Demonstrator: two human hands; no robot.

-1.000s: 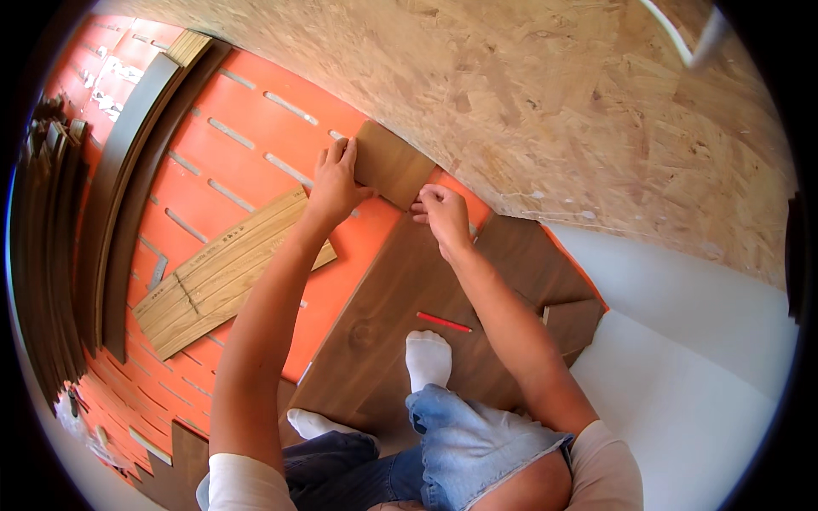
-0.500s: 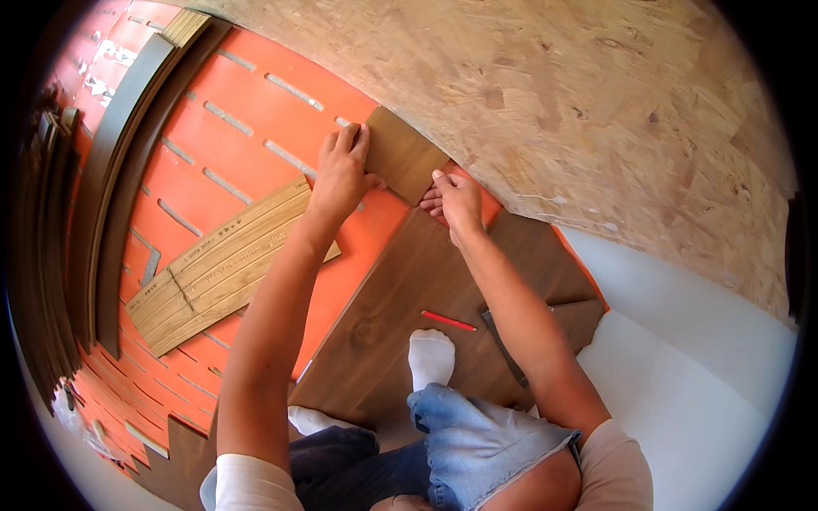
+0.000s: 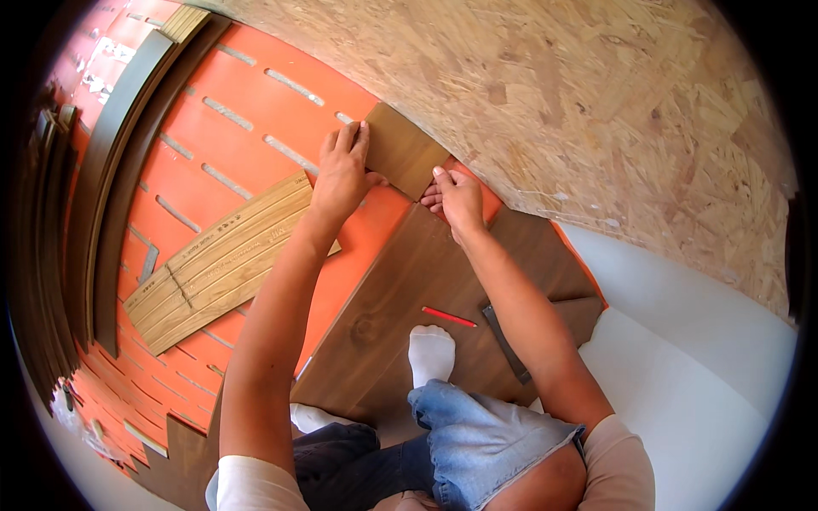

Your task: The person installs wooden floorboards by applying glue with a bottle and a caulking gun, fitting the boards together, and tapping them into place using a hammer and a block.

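Observation:
A short piece of brown wooden floorboard [image 3: 400, 152] lies against the foot of the chipboard wall, between my two hands. My left hand [image 3: 343, 172] grips its left edge, the fingers at the far part and the thumb at the near side. At the piece's right near corner, my right hand [image 3: 457, 201] pinches the edge between thumb and curled fingers. Just below it begin the laid dark brown floorboards [image 3: 383, 315], with a red pencil [image 3: 449, 317] lying on them. Beside my right forearm is a dark angled tool, perhaps a square [image 3: 504, 345], partly covered by the arm.
Orange slotted underlay [image 3: 256, 111] spreads to the left. On it a light board lies underside up [image 3: 226, 260], near long dark planks [image 3: 128, 111] and a stack of planks [image 3: 38, 238]. The chipboard wall [image 3: 596, 94] bounds the far right, and my socked foot [image 3: 431, 353] rests on the boards.

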